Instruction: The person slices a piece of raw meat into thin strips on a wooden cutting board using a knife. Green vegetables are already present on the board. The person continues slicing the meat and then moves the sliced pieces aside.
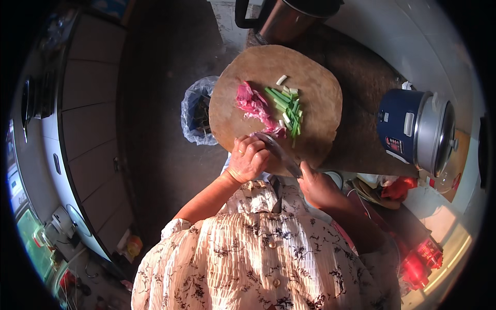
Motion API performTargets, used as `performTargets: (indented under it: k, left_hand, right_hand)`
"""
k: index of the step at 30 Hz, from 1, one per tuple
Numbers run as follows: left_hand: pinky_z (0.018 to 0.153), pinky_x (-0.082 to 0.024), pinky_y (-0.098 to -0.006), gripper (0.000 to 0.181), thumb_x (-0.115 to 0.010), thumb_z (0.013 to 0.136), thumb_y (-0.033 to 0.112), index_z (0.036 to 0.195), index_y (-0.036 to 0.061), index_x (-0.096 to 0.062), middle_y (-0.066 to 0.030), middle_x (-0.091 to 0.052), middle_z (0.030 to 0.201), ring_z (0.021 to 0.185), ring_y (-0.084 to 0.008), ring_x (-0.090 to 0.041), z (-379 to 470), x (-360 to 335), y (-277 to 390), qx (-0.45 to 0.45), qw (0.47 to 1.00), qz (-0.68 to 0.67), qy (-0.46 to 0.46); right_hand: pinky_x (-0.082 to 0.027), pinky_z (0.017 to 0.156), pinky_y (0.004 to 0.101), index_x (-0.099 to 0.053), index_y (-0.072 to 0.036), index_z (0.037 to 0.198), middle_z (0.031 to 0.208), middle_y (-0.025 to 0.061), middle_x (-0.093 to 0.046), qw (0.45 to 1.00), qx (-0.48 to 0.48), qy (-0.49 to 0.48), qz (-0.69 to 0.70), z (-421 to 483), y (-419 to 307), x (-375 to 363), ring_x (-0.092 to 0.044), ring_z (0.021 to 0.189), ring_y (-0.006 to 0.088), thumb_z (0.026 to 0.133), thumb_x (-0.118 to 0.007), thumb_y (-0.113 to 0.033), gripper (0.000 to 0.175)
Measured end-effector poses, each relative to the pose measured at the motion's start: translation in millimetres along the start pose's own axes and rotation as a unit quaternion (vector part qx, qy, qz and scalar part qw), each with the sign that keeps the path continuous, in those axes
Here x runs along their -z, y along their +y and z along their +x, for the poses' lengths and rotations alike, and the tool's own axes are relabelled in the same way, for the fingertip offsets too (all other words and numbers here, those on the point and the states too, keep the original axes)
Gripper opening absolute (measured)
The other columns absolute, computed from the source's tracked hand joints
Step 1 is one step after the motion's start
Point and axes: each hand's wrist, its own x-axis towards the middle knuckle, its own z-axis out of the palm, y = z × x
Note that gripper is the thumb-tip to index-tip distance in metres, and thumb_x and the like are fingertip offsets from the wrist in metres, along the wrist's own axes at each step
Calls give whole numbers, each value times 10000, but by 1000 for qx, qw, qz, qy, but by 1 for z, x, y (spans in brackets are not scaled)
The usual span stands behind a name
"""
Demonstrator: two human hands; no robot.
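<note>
On a round wooden chopping board (317, 116) lie pieces of raw red meat (254, 101) and, right beside them, cut green onions (288, 106). My right hand (316, 186) grips the handle of a kitchen knife (279, 152), whose blade points up and left across the board's near part. Close to the blade's tip, my left hand (248, 158) rests with curled fingers at the near end of the meat; a ring is on one finger. Whether the left fingers pinch a piece of meat is hidden by the hand itself.
Left of the board stands a bin with a clear plastic liner (186, 116). A metal kettle (290, 19) is behind the board. On the right are a blue rice cooker (403, 126) and a red plastic bag (399, 188). Cabinets (93, 85) line the far left.
</note>
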Motion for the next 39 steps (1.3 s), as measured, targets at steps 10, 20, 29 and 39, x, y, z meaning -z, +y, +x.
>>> performTargets:
  k: [10, 20, 29, 39]
  left_hand:
    - [952, -519, -502, 421, -766, 669, 124, 1052, 97, -594, -78, -605, 1120, 1088, -300, -594, -2, -7, 3, -4, 1000, 10, 9]
    - [899, -515, -499, 389, -765, 693, 72, 1032, 100, -577, -82, -587, 1075, 1022, -300, -581, 4, -4, 6, -12, 1000, 8, 13]
    - [889, -513, -507, 476, -796, 629, 92, 1062, 92, -598, -93, -588, 1094, 1029, -317, -573, -2, -8, 9, -11, 1000, -14, 10]
    - [918, -511, -513, 346, -779, 728, 87, 1036, 83, -621, -125, -591, 1111, 1072, -337, -579, -6, -2, 4, 37, 999, 2, 26]
  right_hand:
    - [-477, 632, 562, -422, 8, 1206, 790, 262, -623, 995, 66, 70, -38, 39, -10, -9, -646, 720, 461, 973, -629, -109, 334]
    - [-480, 565, 566, -410, 7, 1211, 748, 269, -640, 996, 62, 57, -26, 68, -7, -16, -661, 672, 470, 968, -576, -72, 305]
    - [-520, 609, 552, -429, -28, 1176, 822, 266, -645, 999, -22, -9, -44, 6, 21, -31, -691, 733, 481, 986, -593, -97, 260]
    - [-570, 548, 450, -523, -55, 1026, 924, 180, -653, 971, -13, 134, -199, 60, -24, -61, -733, 781, 313, 905, -643, -92, 174]
